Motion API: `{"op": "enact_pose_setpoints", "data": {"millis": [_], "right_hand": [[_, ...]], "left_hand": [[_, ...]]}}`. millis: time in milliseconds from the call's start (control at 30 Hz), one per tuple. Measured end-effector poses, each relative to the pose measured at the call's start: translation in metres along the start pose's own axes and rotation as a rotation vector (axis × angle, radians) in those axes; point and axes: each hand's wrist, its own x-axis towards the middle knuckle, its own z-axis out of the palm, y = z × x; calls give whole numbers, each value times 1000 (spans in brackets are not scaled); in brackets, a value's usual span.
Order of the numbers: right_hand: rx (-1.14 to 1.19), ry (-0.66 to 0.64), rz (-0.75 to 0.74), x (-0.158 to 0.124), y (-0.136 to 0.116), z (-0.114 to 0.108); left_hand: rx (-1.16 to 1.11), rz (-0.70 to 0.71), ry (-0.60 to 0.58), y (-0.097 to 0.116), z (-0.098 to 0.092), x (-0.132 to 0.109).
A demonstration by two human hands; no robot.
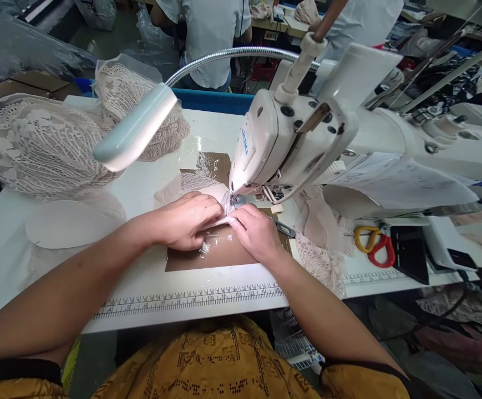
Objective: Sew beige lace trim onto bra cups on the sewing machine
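Observation:
A white sewing machine point(290, 133) stands on the white table point(24, 260). Under its needle lies a small piece of pale lace point(227, 206) on a brown taped patch point(219, 255). My left hand point(186, 221) is curled with its fingers pressing the lace from the left. From the right, my right hand point(257, 233) pinches the lace edge just before the presser foot. Both hands touch the same piece.
A heap of cream lace pieces point(45, 144) fills the table's left. A gooseneck lamp point(135, 127) hangs over it. Red and yellow scissors point(374, 244) and a black case point(409, 252) lie at the right. More lace point(321, 249) drapes below the machine. People sit behind.

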Motion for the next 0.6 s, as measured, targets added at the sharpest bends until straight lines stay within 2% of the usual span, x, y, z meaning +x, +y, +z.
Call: {"op": "enact_pose_setpoints", "data": {"millis": [67, 167, 333, 433, 600], "right_hand": [[80, 24, -7, 0, 2, -1], [152, 36, -21, -1, 4, -2], [87, 7, -57, 0, 3, -1], [18, -16, -137, -3, 5, -1], [-34, -60, -304, -13, 8, -7]], "left_hand": [[64, 11, 15, -3, 1, -1], [95, 97, 118, -11, 12, 2], [30, 210, 239, -17, 24, 9], [99, 221, 247, -15, 23, 9], [145, 234, 171, -14, 19, 6]]}}
